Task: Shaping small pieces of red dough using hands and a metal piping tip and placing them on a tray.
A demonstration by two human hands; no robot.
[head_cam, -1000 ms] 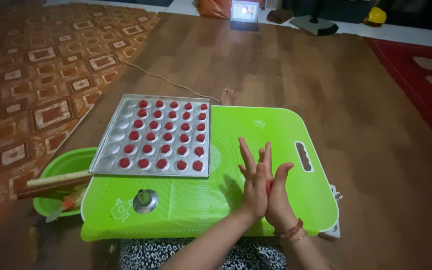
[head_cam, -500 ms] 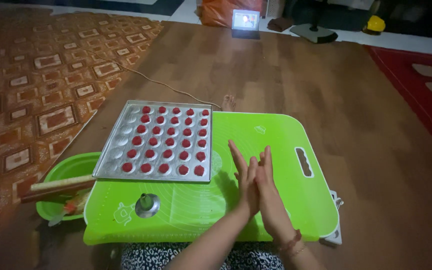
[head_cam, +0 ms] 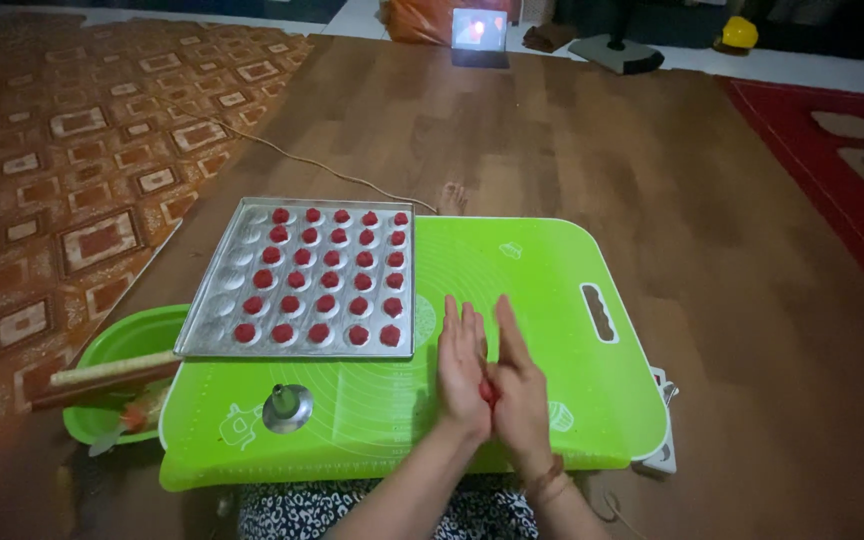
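Two bare hands pressed palm to palm over the near right part of a bright green plastic board (head_cam: 552, 290): left hand (head_cam: 464, 375) and right hand (head_cam: 519, 385), fingers straight and pointing away from the body, with a small lump of red dough (head_cam: 489, 392) caught between the palms and showing only as a red sliver at the seam. Not a pinch, not a fist; flat palms closed on the lump.

Just left of the hands, partly on the board: a square silvery metal tray (head_cam: 302, 280) with rows of round hollows, most filled with small red balls (head_cam: 324, 303), the leftmost column bare. Near the board's front edge, a small shiny metal cap-like piece (head_cam: 287, 408), apart from both hands. Beyond the board's left edge, a green plastic bowl (head_cam: 122, 345) with a pale wooden stick (head_cam: 112, 368) laid across its rim. Under everything, a brown wood-patterned floor mat (head_cam: 552, 130).

For rolling well, judging from the balls already set down: light, even pressure, small circles with the palms kept flat, the lump kept at the middle of the palms so nothing squeezes out at the seam. Too hard a press likely flattens it into a disc. Matching the size of the balls in the tray, then parting the palms low over the board so the ball cannot roll off.
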